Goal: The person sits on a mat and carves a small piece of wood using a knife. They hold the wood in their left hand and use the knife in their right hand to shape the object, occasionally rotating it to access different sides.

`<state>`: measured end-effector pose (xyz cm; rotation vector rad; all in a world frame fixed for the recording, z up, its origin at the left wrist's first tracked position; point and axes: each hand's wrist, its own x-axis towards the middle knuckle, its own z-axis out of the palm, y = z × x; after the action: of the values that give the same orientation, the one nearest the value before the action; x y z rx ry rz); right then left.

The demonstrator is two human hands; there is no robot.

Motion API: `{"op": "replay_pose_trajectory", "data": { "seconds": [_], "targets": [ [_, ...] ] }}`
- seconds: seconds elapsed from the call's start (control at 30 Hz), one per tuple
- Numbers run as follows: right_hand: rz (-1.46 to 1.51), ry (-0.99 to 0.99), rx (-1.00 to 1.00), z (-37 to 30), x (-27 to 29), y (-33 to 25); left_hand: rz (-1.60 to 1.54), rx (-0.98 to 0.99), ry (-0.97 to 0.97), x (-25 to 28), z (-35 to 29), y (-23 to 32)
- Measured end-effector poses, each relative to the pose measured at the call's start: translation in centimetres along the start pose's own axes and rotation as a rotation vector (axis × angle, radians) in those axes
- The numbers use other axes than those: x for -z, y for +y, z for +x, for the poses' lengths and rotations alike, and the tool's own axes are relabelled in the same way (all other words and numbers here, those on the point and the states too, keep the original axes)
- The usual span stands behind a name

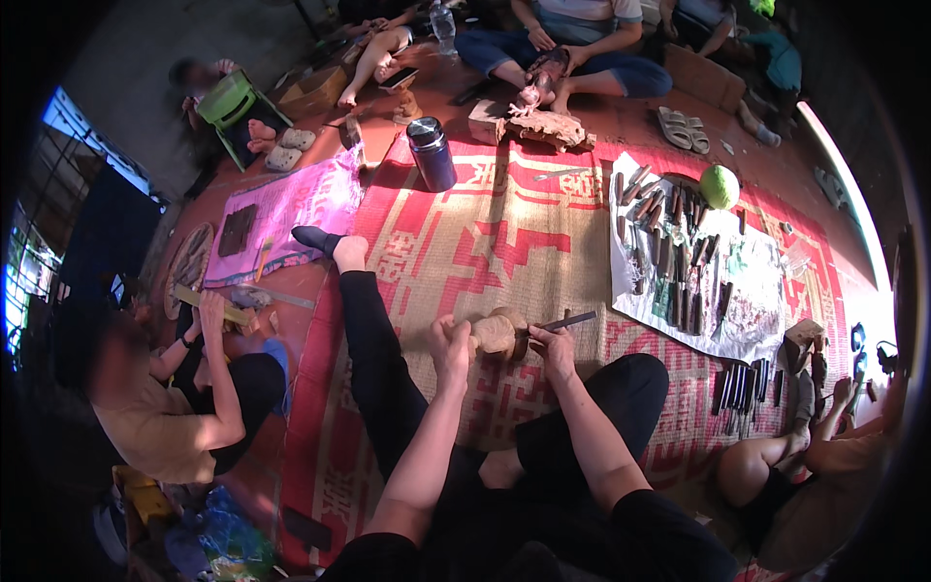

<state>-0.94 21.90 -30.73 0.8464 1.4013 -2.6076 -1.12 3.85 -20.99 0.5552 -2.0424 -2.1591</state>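
My left hand (pixel 450 353) is closed around one end of a pale wooden carving (pixel 495 333) with rounded forms, held above the mat between my legs. In my right hand (pixel 555 352) is a slim carving tool (pixel 572 320), its dark handle sticking out up and to the right. The tool's other end points at the right side of the carving; its tip is too small and hidden to make out. The fingers of my right hand lie close beside the wood.
A red and straw woven mat (pixel 436 242) lies beneath me. On a white cloth (pixel 756 301) to the right are several carving tools and a green round fruit (pixel 719 186). A dark flask (pixel 432 155) stands ahead. People sit around, one at left holding a wooden piece (pixel 211 305).
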Motion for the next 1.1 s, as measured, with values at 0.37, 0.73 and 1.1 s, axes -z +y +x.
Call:
{"op": "replay_pose_trajectory", "data": {
  "seconds": [0.37,0.73,1.1],
  "targets": [
    [-0.097,-0.034,-0.014,-0.1,0.4,-0.7,0.447,-0.38,0.009,0.2,-0.5,-2.5],
    [-0.028,-0.042,-0.021,0.9,1.4,-0.7,0.728,-0.57,-0.678,2.8,-2.1,2.8],
    [-0.09,-0.029,0.041,0.0,0.4,-1.5,1.213,-0.891,-0.749,4.1,1.0,3.3]
  ]
}}
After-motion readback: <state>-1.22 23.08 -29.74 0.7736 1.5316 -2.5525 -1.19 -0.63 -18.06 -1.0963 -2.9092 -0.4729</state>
